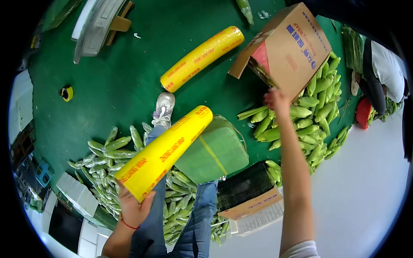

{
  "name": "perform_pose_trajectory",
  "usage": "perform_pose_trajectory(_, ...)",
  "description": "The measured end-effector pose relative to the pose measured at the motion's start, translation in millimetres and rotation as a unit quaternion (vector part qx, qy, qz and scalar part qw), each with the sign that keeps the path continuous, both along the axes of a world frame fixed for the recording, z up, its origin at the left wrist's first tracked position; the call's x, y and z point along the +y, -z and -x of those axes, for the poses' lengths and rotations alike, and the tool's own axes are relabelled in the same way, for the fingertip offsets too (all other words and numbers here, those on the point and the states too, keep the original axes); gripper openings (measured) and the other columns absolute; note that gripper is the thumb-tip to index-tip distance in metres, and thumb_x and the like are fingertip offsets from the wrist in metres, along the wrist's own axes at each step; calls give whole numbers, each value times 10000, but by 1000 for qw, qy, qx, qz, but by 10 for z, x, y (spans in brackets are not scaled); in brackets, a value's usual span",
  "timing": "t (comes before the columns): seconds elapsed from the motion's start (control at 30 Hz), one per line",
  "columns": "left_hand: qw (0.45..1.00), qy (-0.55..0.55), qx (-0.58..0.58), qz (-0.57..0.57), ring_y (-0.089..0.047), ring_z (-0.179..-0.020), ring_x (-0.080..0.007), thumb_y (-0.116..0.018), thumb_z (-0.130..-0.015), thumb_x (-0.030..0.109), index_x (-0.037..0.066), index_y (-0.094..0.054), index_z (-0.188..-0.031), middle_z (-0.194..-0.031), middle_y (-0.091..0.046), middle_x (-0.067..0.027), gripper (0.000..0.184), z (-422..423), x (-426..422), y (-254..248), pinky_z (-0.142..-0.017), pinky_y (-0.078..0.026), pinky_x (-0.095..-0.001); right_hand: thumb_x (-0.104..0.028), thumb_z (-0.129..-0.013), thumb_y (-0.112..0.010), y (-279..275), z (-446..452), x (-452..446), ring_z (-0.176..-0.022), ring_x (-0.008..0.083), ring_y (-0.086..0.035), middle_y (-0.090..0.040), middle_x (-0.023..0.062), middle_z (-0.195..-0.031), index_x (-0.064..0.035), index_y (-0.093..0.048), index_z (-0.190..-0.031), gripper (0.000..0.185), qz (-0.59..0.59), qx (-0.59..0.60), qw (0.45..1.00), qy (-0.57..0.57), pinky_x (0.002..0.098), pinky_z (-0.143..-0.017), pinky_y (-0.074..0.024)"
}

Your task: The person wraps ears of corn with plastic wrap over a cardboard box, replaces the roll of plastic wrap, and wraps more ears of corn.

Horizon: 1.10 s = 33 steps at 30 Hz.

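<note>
My left hand (134, 207) grips the lower end of a thick yellow roll of cling film (165, 152), which slants up and to the right above my legs. My right hand (276, 101) is at the lower open edge of a cardboard box (294, 49); its fingers are blurred, and I cannot tell whether they hold the edge. Printed with blue lettering, the box lies tilted beside a heap of corn in green husks (320, 101), with something pink inside its opening. A second yellow cling film roll (202, 59), in clear plastic, lies on the green floor.
A green bundle with a yellow strap (215, 150) sits between my legs. Plastic-wrapped green vegetables (107, 161) are piled at left. A black crate (243, 185) stands at lower right, a yellow-black tape roll (66, 93) far left. Another person (383, 69) is at far right.
</note>
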<state>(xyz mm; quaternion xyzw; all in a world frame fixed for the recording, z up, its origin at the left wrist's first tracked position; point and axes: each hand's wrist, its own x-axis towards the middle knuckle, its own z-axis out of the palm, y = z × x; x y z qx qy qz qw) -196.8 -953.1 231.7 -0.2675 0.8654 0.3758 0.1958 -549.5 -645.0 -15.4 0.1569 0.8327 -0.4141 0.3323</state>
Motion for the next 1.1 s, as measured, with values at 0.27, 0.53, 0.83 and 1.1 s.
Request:
perform_pose_trajectory(0.27, 980, 7, 1, 197, -606, -917, -368, -672, -781, 91, -2, -664, -952, -915, -671, -149, 195, 125, -771, 22, -1028, -317, -549, -304, -871, -604, 633, -1868, -1139, -1045, 403, -583, -627, 227, -1125, -14, -548, -1216, 454, -29, -3, 931, -364, 438, -924, -464)
perform_pose_trajectory(0.53, 958, 47, 24, 282, -585, -733, -286, -698, -766, 188, 54, -685, -864, -731, -632, -82, 167, 440, -1434, 1249, -667, -440, -424, -525, -922, -526, 1319, -2404, -2680, -1072, 290, -566, -575, 169, -1187, -48, -277, -1457, 758, 221, -412, 804, 367, 400, -929, -449)
perform_pose_trajectory(0.83, 955, 114, -34, 271, -597, -806, -281, -706, -739, 227, 57, -685, -914, -793, -644, -99, 245, 445, -1554, 1226, -671, -436, -442, -561, -941, -429, 1878, -2266, -2706, -1070, 235, -601, -631, 58, -1176, -124, -578, -1178, 519, 473, -171, 510, 698, 436, -906, -475)
perform_pose_trajectory(1.1, 941, 76, 92, 317, -494, -1093, -379, -693, -760, 179, 24, -542, -1170, -1137, -549, -166, 463, 250, -1284, 785, -1046, -266, -596, -348, -966, -542, 703, -1790, -1636, -1104, 220, -575, -601, 49, -1242, -77, -535, -1261, 401, 397, -46, 664, 632, 405, -930, -454)
